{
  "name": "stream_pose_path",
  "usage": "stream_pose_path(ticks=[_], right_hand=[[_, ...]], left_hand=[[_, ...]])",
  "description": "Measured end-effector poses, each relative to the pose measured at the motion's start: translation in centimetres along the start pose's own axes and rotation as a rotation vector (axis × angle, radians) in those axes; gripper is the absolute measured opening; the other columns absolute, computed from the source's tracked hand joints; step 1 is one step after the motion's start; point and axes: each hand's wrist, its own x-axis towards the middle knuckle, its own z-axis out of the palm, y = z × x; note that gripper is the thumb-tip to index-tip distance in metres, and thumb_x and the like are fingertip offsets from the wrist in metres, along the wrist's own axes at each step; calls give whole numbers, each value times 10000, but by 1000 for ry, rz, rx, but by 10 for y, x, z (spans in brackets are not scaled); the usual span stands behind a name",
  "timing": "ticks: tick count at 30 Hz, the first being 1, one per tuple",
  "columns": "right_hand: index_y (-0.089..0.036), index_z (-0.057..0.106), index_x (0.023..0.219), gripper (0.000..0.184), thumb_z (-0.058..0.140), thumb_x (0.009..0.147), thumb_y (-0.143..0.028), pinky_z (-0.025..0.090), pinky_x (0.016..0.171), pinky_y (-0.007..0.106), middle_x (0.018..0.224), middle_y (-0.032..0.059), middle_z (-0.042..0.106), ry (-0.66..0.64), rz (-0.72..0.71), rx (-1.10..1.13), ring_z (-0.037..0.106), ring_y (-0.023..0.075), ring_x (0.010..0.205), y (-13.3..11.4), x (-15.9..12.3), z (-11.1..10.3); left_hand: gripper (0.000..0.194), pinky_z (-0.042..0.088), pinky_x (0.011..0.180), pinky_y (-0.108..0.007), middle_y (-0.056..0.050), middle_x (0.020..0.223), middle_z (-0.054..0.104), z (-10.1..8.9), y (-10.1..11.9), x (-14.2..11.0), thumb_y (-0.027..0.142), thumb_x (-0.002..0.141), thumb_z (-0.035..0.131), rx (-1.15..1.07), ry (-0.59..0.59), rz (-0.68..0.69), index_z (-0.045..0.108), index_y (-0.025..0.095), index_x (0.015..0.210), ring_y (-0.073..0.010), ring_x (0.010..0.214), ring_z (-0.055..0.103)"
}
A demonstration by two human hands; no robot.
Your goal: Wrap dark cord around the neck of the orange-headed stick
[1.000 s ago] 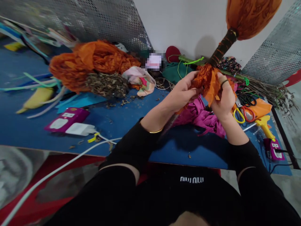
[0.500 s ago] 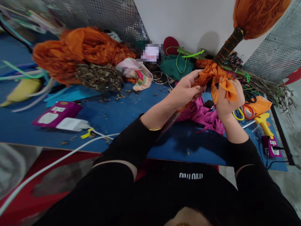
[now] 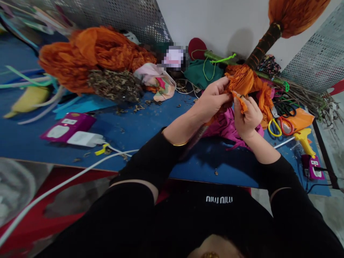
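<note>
My left hand (image 3: 212, 102) is closed round a stick with orange fabric (image 3: 243, 81) bunched on it, held above the blue table (image 3: 139, 129). The stick runs up and right through a dark wrapped section (image 3: 264, 41) to a big orange fabric head (image 3: 295, 14). My right hand (image 3: 247, 116) pinches a fold of the same orange fabric just right of the left hand. Under both hands lies a crumpled magenta cloth (image 3: 228, 129).
A large orange fabric bundle (image 3: 91, 57) with dried plant matter (image 3: 115, 84) lies at left. A purple box (image 3: 67, 125) and a white charger (image 3: 84, 139) with its cable sit nearer me. Scissors (image 3: 281, 125), a yellow glue gun (image 3: 305, 139) and twigs (image 3: 309, 96) are at right.
My right hand dropped from beside the fabric bunch to just below it and now pinches a smaller fold close to the left hand. The left hand kept its grip.
</note>
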Motion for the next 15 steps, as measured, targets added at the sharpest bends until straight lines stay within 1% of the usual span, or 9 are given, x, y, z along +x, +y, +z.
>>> stream_pose_path(ticks=[3, 4, 6, 7, 8, 9, 11, 13, 15], right_hand=[[-225, 822, 1275, 461, 449, 1155, -467, 588, 841, 393, 961, 115, 753, -111, -40, -19, 702, 225, 829, 6, -6, 3], [-221, 820, 1281, 446, 455, 1151, -443, 578, 844, 397, 932, 111, 728, -154, -60, -36, 689, 225, 820, 8, -8, 4], [-216, 824, 1234, 417, 458, 1147, -394, 551, 824, 396, 822, 80, 641, -224, -103, -93, 650, 217, 784, 11, -10, 5], [-215, 826, 1189, 407, 453, 1149, -373, 540, 815, 394, 772, 61, 591, -248, -127, -125, 628, 211, 767, 11, -10, 6], [-215, 823, 1150, 404, 444, 1152, -354, 530, 809, 392, 734, 44, 544, -263, -153, -154, 606, 204, 752, 12, -9, 6], [-214, 818, 1129, 407, 431, 1156, -336, 525, 806, 390, 712, 32, 509, -272, -179, -177, 588, 197, 743, 12, -7, 6], [-209, 808, 1155, 414, 405, 1157, -306, 529, 813, 390, 713, 25, 491, -296, -236, -191, 572, 191, 747, 13, -3, 5], [-193, 785, 1267, 425, 393, 1145, -301, 552, 837, 399, 772, 45, 543, -320, -300, -152, 598, 200, 795, 17, 0, 2], [-174, 742, 1373, 460, 391, 1123, -334, 575, 850, 420, 863, 77, 611, -302, -359, -52, 626, 215, 838, 21, -1, 1]], left_hand=[[490, 413, 532, -288, -61, 944, 710, -2, 15, -1, 122, 839, 464, -315, -16, -111, 632, 187, 1295, -125, 572, 540], [428, 396, 525, -291, -65, 932, 704, -3, 19, -1, 128, 817, 460, -418, -8, -123, 631, 184, 1206, -126, 575, 515], [201, 497, 621, -297, -77, 994, 721, -3, 22, -1, 203, 894, 488, -522, 24, -77, 587, 209, 1068, -153, 742, 630], [99, 559, 721, -300, -78, 1041, 731, -3, 20, 0, 280, 954, 527, -505, 42, -36, 561, 224, 1028, -175, 892, 696], [138, 595, 822, -307, -76, 1076, 735, -2, 16, 0, 369, 1000, 571, -451, 61, -1, 543, 234, 1006, -199, 1040, 727], [214, 611, 879, -316, -70, 1087, 735, -2, 11, 1, 439, 1021, 609, -372, 78, 22, 536, 240, 996, -217, 1131, 736], [318, 619, 805, -320, -60, 997, 713, -1, 0, 2, 535, 1115, 486, -199, 113, -4, 554, 241, 1016, -221, 1061, 764], [409, 613, 748, -311, -53, 954, 706, -2, -8, 3, 574, 1159, 378, -113, 146, -23, 590, 239, 1060, -210, 977, 771], [439, 625, 772, -315, -57, 997, 731, -4, -9, 3, 561, 1177, 334, -107, 150, -14, 627, 239, 1125, -216, 1029, 781]])
